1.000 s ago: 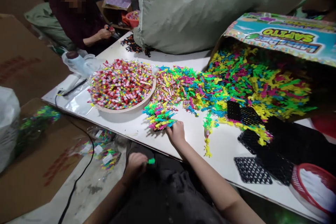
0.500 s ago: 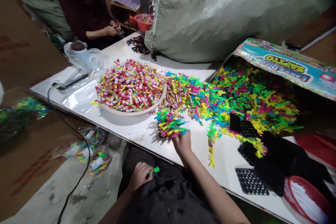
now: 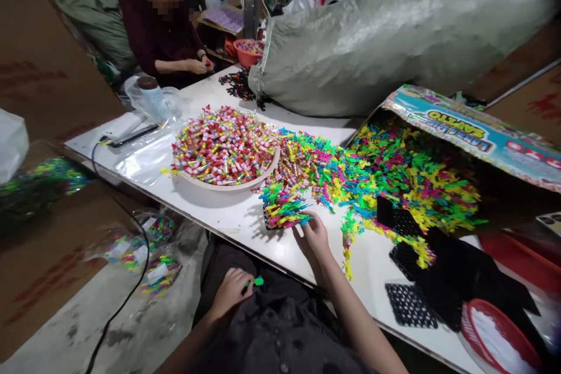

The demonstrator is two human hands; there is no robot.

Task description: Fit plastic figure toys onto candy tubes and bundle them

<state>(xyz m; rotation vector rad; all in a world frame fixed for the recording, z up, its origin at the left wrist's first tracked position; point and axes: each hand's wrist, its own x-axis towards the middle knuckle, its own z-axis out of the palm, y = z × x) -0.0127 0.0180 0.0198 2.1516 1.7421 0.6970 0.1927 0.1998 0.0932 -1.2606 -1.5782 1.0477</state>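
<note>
My left hand (image 3: 231,292) rests on my lap below the table edge, fingers pinched on a small green plastic piece (image 3: 258,281). My right hand (image 3: 314,238) lies on the white table (image 3: 228,219), fingers closed at a black grid tray (image 3: 283,213) bristling with upright coloured plastic pieces. A large heap of loose coloured plastic pieces (image 3: 394,169) spreads to the right, spilling from an open printed carton (image 3: 473,128). A round shallow tray (image 3: 225,149) piled with wrapped candies stands to the left of the heap.
Empty black grid trays (image 3: 409,304) lie at the lower right beside a red basket (image 3: 499,339). A big grey sack (image 3: 394,41) lies across the back. Another person (image 3: 169,35) sits at the far end. A cable (image 3: 127,298) and bagged pieces (image 3: 153,272) lie on the floor.
The view has lifted and shifted; my right hand has stayed at the filled grid tray, its fingers now further round it. My left hand keeps the green piece on my lap.
</note>
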